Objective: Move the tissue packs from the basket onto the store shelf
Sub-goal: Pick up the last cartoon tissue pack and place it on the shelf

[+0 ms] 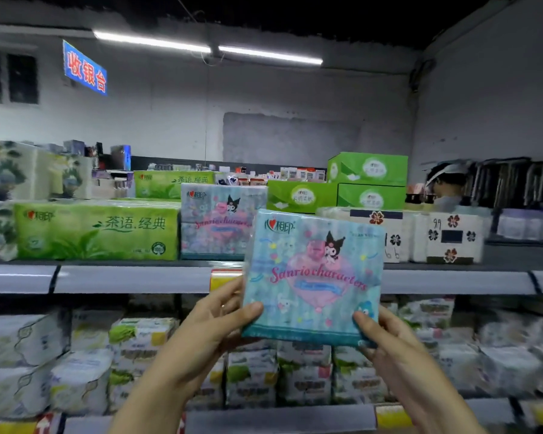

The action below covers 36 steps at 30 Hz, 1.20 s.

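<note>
Store shelving packed with paper goods fills the view under a dim ceiling. Nearest, the left hand (210, 321) and the right hand (389, 343) both grip a blue Sanrio tissue pack (314, 277) by its lower corners, thumbs on the printed front and fingers curled behind. The pack is raised upright, slightly tilted, in front of the grey top shelf (132, 278) and not resting on it. Below and behind the hands, a lower shelf holds rows of white and green wrapped packs (138, 339), which are blurred. On the top shelf, just left of the held pack, a matching pack (220, 220) stands upright, touching a wide green tissue pack (98, 230) on its left. To the right sit white packs with flower prints (445, 236). Farther back, green boxes (367, 169) are stacked, and a person in a cap (445, 183) stands beyond them at the right. On the far wall hang a blue sign with red characters (84, 68) and a lit tube lamp (207, 48).
</note>
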Each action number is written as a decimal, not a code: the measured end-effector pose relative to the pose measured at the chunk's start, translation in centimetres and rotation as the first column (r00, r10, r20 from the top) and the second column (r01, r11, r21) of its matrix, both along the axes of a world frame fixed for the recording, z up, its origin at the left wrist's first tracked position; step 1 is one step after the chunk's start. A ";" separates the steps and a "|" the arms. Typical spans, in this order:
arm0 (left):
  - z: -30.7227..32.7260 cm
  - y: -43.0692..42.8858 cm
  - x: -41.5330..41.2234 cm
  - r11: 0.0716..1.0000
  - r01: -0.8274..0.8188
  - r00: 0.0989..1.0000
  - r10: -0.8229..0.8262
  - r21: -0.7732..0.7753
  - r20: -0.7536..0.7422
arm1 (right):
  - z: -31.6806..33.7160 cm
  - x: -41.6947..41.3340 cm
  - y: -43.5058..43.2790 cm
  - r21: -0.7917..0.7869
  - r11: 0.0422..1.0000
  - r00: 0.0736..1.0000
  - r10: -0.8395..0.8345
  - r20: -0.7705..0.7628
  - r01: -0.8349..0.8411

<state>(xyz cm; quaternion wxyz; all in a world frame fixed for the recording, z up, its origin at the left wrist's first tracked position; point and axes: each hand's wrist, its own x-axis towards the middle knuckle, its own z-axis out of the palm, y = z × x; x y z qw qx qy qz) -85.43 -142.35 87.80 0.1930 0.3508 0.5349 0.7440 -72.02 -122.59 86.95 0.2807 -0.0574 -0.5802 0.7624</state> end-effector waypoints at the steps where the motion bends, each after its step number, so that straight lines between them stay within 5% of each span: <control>1: 0.0 0.4 -0.2 1.000 -0.017 0.999 0.017 -0.009 -0.028 | 0.1 -0.2 0.6 0.061 0.998 1.000 -0.004 0.018 0.003; 7: 1.4 -0.1 -2.8 0.949 -0.294 0.920 0.248 -0.117 -0.303 | 2.1 -3.8 1.3 0.404 0.914 0.999 -0.032 -0.017 0.036; 12: 3.5 -2.4 -5.8 0.933 -0.353 0.872 0.302 -0.067 -0.385 | 4.4 -8.1 0.3 0.561 0.827 1.000 -0.004 -0.023 0.016; 17: 4.0 -3.5 -9.4 0.870 -0.476 0.753 0.328 -0.128 -0.570 | 5.6 -12.0 0.0 0.638 0.769 0.999 -0.010 -0.050 0.040; 24: 3.3 -2.7 -13.1 0.580 -0.804 0.453 0.458 -0.129 -0.765 | 6.6 -15.8 -0.9 0.754 0.654 0.998 -0.033 -0.052 0.061; 30: 3.5 -2.3 -14.9 0.495 -0.863 0.358 0.452 -0.104 -0.817 | 6.9 -17.4 -0.8 0.783 0.618 0.995 -0.093 -0.022 0.075; 36: 3.4 -2.3 -15.7 0.513 -0.856 0.344 0.484 -0.057 -0.805 | 6.6 -18.4 -0.6 0.823 0.555 0.983 -0.182 -0.026 0.124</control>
